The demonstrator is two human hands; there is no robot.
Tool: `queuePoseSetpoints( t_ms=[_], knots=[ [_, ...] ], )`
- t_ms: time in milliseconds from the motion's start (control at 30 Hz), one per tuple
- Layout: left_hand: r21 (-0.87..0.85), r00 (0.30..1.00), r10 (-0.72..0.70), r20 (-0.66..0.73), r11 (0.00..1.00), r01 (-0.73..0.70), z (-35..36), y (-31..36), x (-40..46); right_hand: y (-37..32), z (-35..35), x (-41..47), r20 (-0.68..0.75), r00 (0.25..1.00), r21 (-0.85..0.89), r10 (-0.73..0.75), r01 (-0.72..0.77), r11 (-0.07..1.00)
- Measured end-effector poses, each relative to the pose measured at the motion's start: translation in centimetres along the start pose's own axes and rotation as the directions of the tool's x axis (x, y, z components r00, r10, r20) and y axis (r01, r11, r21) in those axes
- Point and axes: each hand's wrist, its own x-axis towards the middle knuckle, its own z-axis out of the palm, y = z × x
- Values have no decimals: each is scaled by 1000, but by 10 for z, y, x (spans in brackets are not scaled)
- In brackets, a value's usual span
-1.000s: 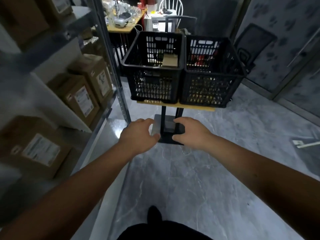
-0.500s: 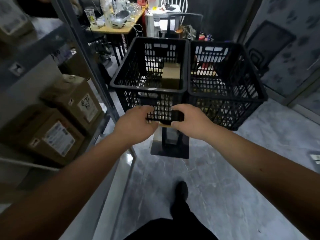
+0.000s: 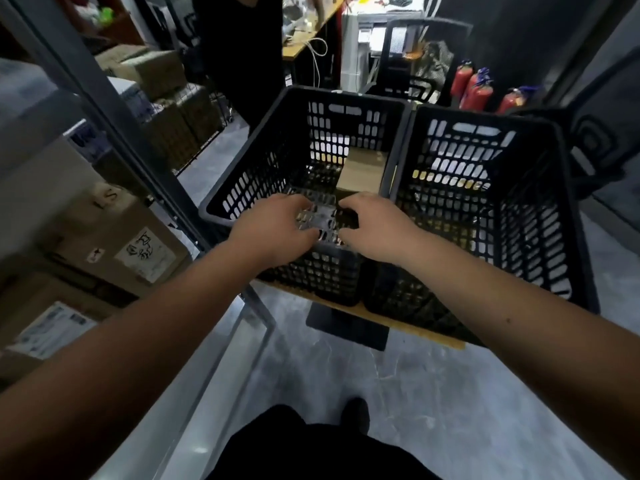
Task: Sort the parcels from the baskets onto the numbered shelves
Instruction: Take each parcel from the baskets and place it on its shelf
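Against the right wall of the left basket (image 3: 242,188) leans a stiff, probably light cardboard parcel (image 3: 362,168), best gripped by opposite edges, while both hands, left (image 3: 273,230) and right (image 3: 375,230), hover loosely curled, holding nothing.

Parcel (image 3: 362,174) partly hidden behind hands; shelf box labels (image 3: 147,254) blurred

Both arms extended forward; left hand (image 3: 273,233) and right hand (image 3: 372,226) close together, palms down, fingers loosely curled.
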Motion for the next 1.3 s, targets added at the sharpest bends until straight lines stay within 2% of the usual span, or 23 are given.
queuePoseSetpoints(
  t_ms=[233,333,567,700,833,1000,1100,1200,1300],
  knots=[
    [9,994,-71,83,997,70,8,-15,73,15,-7,75,140,988,-103,58,-44,994],
    [26,989,-87,122,996,84,12,-26,106,14,-7,105,147,986,-141,77,-56,988],
    [54,982,-73,175,996,65,20,-57,192,15,-4,189,182,954,-247,240,-192,950],
    [50,975,-15,222,999,4,32,-68,249,35,11,240,205,909,-249,362,-309,918],
    [62,956,2,293,998,-22,55,-79,299,64,46,285,180,829,-261,529,-478,839],
    [-61,917,27,398,998,-3,88,-86,335,82,60,311,136,786,-220,603,-569,792],
    [-102,911,18,412,994,27,104,-88,348,92,64,314,189,757,-190,625,-596,780],
    [-109,908,13,418,993,36,114,-88,355,91,68,312,187,773,-220,606,-568,793],
    [-192,914,-55,402,971,143,122,-95,359,83,67,306,143,848,-196,510,-481,854]
  ],
)
